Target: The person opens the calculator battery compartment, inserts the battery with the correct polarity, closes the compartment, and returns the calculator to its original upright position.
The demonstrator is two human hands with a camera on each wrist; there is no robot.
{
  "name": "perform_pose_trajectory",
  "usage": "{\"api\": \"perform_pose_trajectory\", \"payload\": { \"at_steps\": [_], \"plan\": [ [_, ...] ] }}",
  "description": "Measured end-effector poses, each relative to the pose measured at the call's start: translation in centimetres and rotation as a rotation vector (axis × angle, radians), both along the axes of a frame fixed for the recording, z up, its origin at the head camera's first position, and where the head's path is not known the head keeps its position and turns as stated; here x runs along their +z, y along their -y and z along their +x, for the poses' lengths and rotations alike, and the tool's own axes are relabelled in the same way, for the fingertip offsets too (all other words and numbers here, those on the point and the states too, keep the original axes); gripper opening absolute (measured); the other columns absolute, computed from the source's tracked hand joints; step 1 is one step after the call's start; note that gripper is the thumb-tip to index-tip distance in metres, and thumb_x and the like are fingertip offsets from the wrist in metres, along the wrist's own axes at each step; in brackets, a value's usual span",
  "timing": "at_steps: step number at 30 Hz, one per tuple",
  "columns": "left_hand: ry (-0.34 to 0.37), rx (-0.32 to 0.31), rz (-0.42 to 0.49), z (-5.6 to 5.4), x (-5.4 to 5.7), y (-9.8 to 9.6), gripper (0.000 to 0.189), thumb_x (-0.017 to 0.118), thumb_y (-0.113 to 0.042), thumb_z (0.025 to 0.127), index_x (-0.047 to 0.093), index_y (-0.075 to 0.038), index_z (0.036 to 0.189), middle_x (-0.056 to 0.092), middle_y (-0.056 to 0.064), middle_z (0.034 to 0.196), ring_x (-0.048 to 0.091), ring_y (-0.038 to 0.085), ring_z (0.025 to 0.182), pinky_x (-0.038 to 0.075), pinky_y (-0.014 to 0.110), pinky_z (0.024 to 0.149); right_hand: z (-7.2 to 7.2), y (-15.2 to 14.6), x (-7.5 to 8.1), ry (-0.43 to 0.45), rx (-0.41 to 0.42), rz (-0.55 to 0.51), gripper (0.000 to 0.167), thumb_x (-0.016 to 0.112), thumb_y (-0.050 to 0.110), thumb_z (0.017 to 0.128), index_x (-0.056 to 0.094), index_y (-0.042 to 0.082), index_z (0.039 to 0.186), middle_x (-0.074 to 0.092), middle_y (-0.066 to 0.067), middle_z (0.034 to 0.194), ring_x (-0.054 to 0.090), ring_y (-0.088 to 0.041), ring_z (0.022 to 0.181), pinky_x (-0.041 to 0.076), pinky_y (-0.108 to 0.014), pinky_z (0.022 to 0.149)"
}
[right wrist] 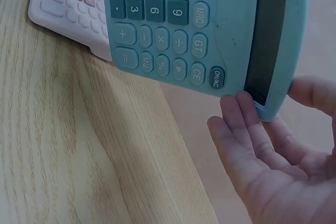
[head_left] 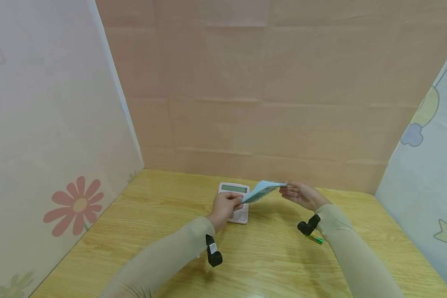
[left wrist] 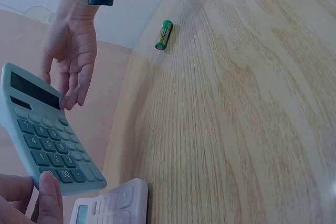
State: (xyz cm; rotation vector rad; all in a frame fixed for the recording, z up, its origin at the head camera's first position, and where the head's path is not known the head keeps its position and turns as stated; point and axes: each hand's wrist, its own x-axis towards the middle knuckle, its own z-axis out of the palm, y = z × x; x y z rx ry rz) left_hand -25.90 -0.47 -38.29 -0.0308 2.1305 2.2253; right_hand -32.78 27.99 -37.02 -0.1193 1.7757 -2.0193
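Note:
A light-blue calculator (head_left: pixel 262 191) is held up in the air between the two hands, tilted. Its keys and dark display face the wrist cameras. My left hand (head_left: pixel 225 208) pinches the keypad end, the thumb (left wrist: pixel 49 195) lying on the front near the bottom keys. At the display end, my right hand (head_left: pixel 303 195) holds a corner, its fingertips (right wrist: pixel 244 103) against the display's edge and its thumb at the top edge. Under the left hand lies a pale pink calculator (head_left: pixel 234 188), partly covered by that hand.
A green battery (head_left: pixel 316 239) lies on the wooden table (head_left: pixel 268 256) below the right wrist, partly hidden by the black wrist camera in the head view. A brown paper-like wall (head_left: pixel 264 103) stands behind the table, with patterned panels (head_left: pixel 52 124) at both sides.

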Motion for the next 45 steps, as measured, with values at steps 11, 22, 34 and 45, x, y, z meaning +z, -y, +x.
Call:
{"api": "perform_pose_trajectory", "payload": {
  "at_steps": [11, 22, 34, 45],
  "plan": [
    [-0.018, 0.041, 0.001, -1.6, -2.5, 0.3, 0.017, 0.062, -0.001, 0.093, 0.055, 0.007, 0.106, 0.061, 0.014, 0.09, 0.064, 0.013, 0.065, 0.059, 0.029, 0.066, -0.4, 0.0, -0.4, 0.026, 0.035, 0.05, 0.055, 0.044, 0.009, 0.103, 0.019, -0.007, 0.149, 0.066, 0.005, 0.102, 0.067, -0.009, 0.092, 0.056, -0.025, 0.087],
    [0.015, 0.033, -0.068, -1.7, -2.5, 0.4, 0.032, 0.057, 0.001, 0.094, 0.044, 0.006, 0.122, 0.06, 0.013, 0.095, 0.069, 0.026, 0.072, 0.057, 0.032, 0.063, -0.4, 0.4, -0.4, -0.003, 0.045, 0.179, 0.052, 0.045, 0.011, 0.103, 0.023, -0.004, 0.148, 0.065, 0.011, 0.096, 0.065, -0.004, 0.088, 0.054, -0.023, 0.08],
    [0.101, -0.032, -0.109, -2.1, -2.8, 0.7, 0.023, 0.06, -0.004, 0.094, 0.065, 0.005, 0.114, 0.067, 0.016, 0.1, 0.062, 0.008, 0.063, 0.058, 0.025, 0.066, -0.4, 0.2, -1.4, -0.006, 0.022, 0.179, 0.049, 0.045, 0.01, 0.103, 0.026, -0.007, 0.145, 0.065, 0.009, 0.096, 0.064, -0.005, 0.088, 0.055, -0.021, 0.08],
    [0.148, -0.034, -0.033, -2.6, -3.1, 0.7, 0.021, 0.061, -0.009, 0.095, 0.061, 0.003, 0.112, 0.064, 0.01, 0.085, 0.057, 0.009, 0.057, 0.055, 0.019, 0.057, -0.3, -0.1, -2.1, 0.034, -0.002, 0.18, 0.034, 0.053, 0.011, 0.1, 0.046, 0.002, 0.132, 0.061, 0.001, 0.098, 0.062, -0.01, 0.087, 0.057, -0.024, 0.083]
  ]
}}
